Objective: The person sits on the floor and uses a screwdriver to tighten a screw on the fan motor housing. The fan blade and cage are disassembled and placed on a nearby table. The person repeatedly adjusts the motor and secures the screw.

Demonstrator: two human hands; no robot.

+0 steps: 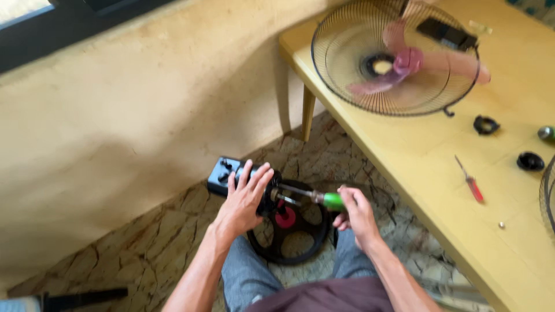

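- Stone-patterned floor against a cream wall; a yellow worktop stands on the right.
- Head view: left hand lies with fingers spread flat over the black fan motor unit, steadying it above the knees.
- Right hand is closed round the green screwdriver; its shaft points at the motor unit, tip at or touching it.
- Black round fan base lies on the floor under the motor unit, a red part showing in its middle; a black control box sits just beyond the left hand.
- On the worktop: a wire fan guard with a pink blade, a red screwdriver, two black caps, a loose screw.
- Judgement: fan is already apart; work at the motor is midway, with guard and blade lying off it.
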